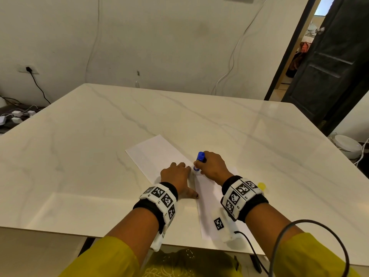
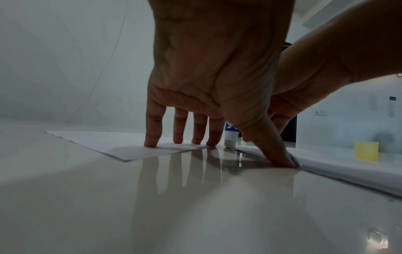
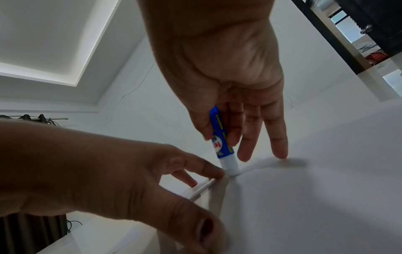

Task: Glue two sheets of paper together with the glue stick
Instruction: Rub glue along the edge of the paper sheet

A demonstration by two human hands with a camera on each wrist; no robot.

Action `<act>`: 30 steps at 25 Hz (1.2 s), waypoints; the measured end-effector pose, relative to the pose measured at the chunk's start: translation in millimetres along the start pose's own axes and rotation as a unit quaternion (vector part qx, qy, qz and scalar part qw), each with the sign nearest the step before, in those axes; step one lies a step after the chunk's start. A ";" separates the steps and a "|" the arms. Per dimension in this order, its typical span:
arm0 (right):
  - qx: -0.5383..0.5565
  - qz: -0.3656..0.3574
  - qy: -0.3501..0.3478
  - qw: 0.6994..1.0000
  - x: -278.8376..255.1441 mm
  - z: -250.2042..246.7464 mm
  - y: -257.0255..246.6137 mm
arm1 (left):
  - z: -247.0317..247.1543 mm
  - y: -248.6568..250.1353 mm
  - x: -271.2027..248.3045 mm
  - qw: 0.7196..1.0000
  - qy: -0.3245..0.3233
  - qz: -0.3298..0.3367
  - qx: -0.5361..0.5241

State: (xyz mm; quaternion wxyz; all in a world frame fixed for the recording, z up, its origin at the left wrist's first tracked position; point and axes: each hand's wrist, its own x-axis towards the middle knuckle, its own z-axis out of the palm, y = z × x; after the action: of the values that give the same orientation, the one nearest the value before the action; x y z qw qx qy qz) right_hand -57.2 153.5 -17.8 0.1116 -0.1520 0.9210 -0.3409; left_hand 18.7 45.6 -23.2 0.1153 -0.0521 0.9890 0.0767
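Two white sheets lie on the marble table [image 1: 99, 146]: one sheet [image 1: 153, 154] angles away to the left, the other sheet [image 1: 207, 206] runs toward me. My left hand [image 1: 176, 176] presses straight fingertips [image 2: 152, 141] on the left sheet [image 2: 97, 142], with the thumb at the edge of the near sheet [image 2: 348, 168]. My right hand [image 1: 212, 166] grips the blue glue stick [image 1: 200, 159] upright. The glue stick's white tip [image 3: 230, 167] touches the paper [image 3: 304, 197] where the sheets meet, just beside the left index finger.
A yellow cap [image 1: 262, 185] stands on the table right of my right wrist, also the yellow cap [image 2: 366, 151] behind the near sheet. A black cable [image 1: 311, 222] loops over my right forearm. The table's front edge lies close under my forearms. A dark door [image 1: 329, 62] stands far right.
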 end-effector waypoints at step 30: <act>0.031 -0.030 -0.002 0.999 -29.5 0.0 2.6 | -5.6 -2.5 -3.3 0.999 -0.023 0.020 0.032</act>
State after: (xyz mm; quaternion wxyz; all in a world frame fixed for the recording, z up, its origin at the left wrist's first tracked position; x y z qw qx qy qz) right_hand -30.4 165.9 -16.6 0.1077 -0.1765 0.9047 -0.3726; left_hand 20.9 42.5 -17.4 0.1376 -0.0265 0.9889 0.0485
